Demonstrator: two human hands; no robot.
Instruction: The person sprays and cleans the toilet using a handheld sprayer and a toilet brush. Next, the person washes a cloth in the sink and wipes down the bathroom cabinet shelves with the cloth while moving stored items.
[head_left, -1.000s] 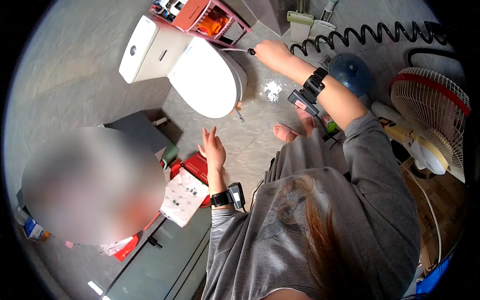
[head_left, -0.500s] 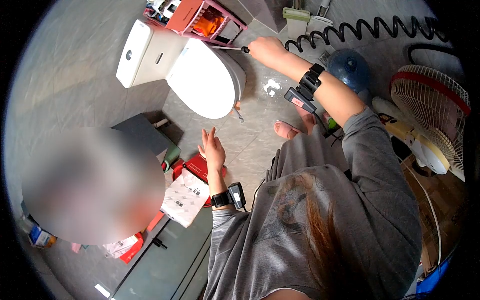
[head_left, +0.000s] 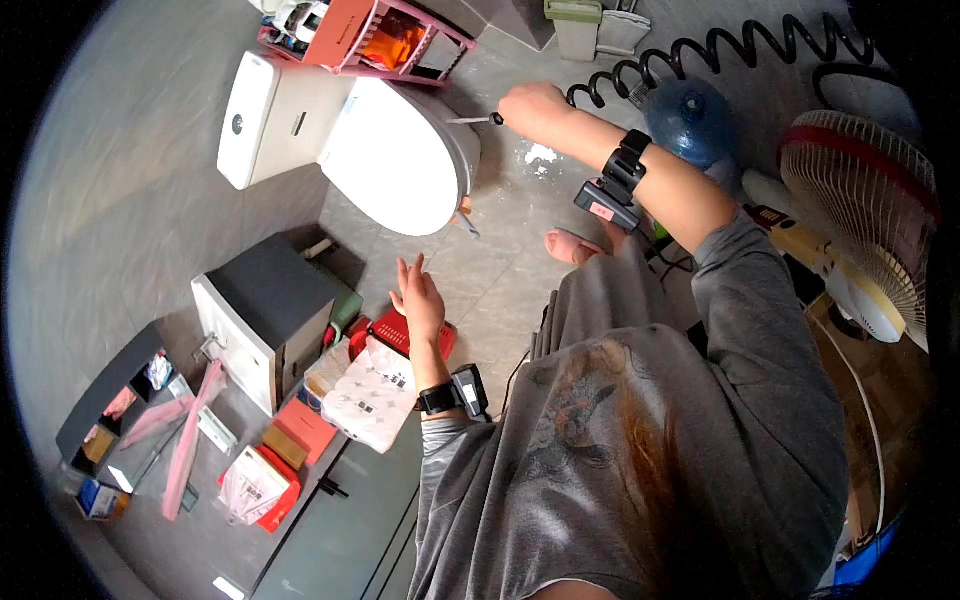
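My right hand (head_left: 535,112) is closed around a spray nozzle (head_left: 496,119), whose grip is mostly hidden in my fist. A thin pale streak runs from its dark tip towards the toilet (head_left: 395,160); I cannot tell if it is water or a rod. A black coiled hose (head_left: 715,52) stretches away to the right behind that hand. White foam (head_left: 540,155) lies on the grey floor below it. My left hand (head_left: 422,302) hangs in the air with fingers apart, holding nothing, above the floor near a red basket (head_left: 395,328).
A pink rack (head_left: 425,45) stands beside the toilet. On the right are a blue water bottle (head_left: 692,120) and a fan (head_left: 865,190). To the left stand a dark-topped cabinet (head_left: 265,290) and a white patterned package (head_left: 370,395). A green bin (head_left: 575,30) sits at the back.
The view has shifted slightly, and the toilet and rack appear further left. The foam patch looks smaller. A blurred area on the left is gone, showing the cabinet. Both hands keep nearly the same pose.
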